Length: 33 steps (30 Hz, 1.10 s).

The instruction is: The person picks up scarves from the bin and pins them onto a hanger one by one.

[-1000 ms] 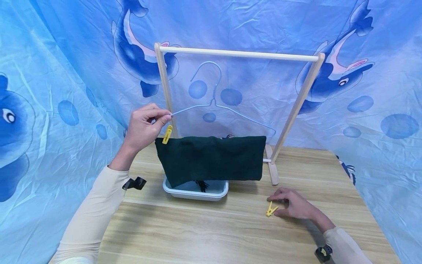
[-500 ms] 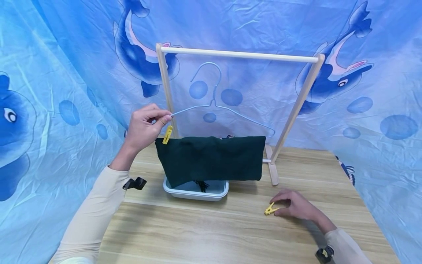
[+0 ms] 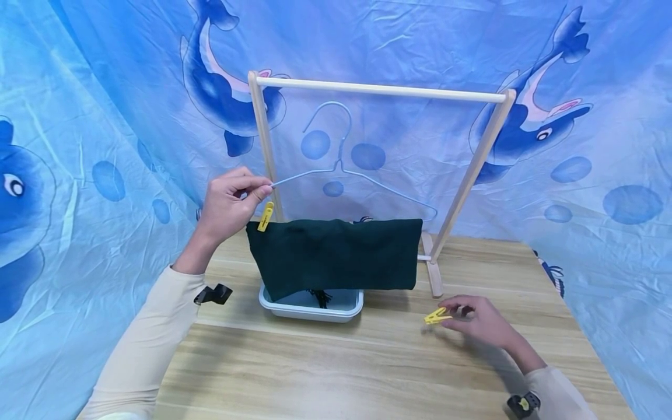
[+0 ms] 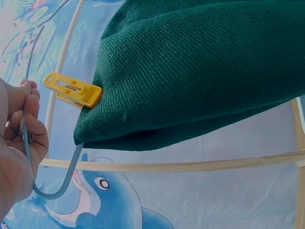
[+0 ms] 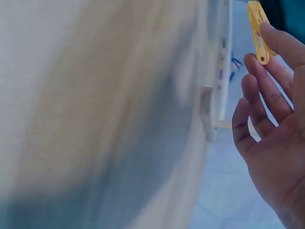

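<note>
My left hand (image 3: pixel 231 201) pinches the left shoulder of a light blue wire hanger (image 3: pixel 388 185), holding it up in front of the rack. Over the hanger's lower part drapes a folded dark green cloth (image 3: pixel 336 256); in the left wrist view its weave (image 4: pixel 190 71) shows. A yellow clothespin (image 3: pixel 265 217) clips the cloth's upper left corner, just below my left fingers. At the right, my right hand (image 3: pixel 478 321) pinches a second yellow clothespin (image 3: pixel 434 317) a little above the table. In the right wrist view this clothespin (image 5: pixel 259 36) sits between thumb and fingertips.
A wooden rack with a white top bar (image 3: pixel 378 89) stands behind the hanger. Below the cloth is a pale blue tray (image 3: pixel 315 314) with black fringe hanging into it. The wooden table (image 3: pixel 325 367) extends forward. Blue curtains (image 3: pixel 604 233) with dolphins enclose it.
My right hand has picked up the second clothespin from the table, lifting it slightly and turning it. The left hand, hanger and cloth stay almost where they were.
</note>
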### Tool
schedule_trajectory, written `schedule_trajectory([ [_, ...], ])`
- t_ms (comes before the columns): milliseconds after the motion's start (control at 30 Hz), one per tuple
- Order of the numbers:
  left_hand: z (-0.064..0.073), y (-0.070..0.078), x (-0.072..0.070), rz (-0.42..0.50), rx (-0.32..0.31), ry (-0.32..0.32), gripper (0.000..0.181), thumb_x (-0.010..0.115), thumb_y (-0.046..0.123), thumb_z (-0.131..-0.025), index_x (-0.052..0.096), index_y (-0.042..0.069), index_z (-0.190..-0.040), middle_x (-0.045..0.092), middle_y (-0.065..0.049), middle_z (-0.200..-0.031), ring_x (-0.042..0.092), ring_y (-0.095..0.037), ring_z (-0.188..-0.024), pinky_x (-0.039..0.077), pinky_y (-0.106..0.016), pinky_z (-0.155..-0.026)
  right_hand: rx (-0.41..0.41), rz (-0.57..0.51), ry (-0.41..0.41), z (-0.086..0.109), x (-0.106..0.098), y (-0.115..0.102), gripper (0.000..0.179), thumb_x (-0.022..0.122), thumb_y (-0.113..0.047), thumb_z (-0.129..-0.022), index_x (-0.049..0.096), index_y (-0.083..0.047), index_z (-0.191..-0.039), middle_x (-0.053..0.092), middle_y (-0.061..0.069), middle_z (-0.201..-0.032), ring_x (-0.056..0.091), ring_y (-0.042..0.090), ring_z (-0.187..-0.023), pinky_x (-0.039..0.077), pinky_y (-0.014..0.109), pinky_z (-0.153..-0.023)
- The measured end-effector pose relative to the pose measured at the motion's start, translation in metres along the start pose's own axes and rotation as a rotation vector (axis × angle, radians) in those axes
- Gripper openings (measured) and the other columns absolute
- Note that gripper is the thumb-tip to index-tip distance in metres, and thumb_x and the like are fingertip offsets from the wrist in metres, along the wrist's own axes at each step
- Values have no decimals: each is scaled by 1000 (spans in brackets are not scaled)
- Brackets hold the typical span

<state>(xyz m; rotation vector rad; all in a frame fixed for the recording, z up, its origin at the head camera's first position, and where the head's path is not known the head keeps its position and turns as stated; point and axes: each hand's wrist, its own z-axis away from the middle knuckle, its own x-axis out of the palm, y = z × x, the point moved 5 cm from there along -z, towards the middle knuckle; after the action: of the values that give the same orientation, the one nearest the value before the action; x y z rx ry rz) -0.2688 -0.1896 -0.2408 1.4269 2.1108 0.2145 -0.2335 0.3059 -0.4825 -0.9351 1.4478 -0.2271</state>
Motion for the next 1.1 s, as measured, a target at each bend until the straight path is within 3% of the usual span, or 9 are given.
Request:
schedule_trajectory([
  [300,-1,-1,2,11,-7,0,9,74,-5,-89,80,-3,-96,59,-5,-72,43,-12,-65,31,-24,-56,-85,0,143,-5,-28,-19,29,84,-18,-86,77,-15,-114,72,-5,-98,62,9,-84,53,26,-69],
  [800,-2,-2,3,19,-9,-8,9,74,-5,-90,80,-2,-96,59,-4,-72,43,-12,-64,31,-24,-56,-172,133,244,-21,-67,-56,37,85,-16,-84,76,-13,-120,69,-5,-94,59,6,-81,50,19,-69],
  [1100,-3,-3,2,21,-1,-4,8,74,-6,-90,80,-4,-95,60,-6,-73,43,-12,-64,31,-23,-55,-192,121,284,-35,-98,-91,34,87,-10,-81,75,-9,-113,69,-6,-94,60,8,-83,48,14,-74],
])
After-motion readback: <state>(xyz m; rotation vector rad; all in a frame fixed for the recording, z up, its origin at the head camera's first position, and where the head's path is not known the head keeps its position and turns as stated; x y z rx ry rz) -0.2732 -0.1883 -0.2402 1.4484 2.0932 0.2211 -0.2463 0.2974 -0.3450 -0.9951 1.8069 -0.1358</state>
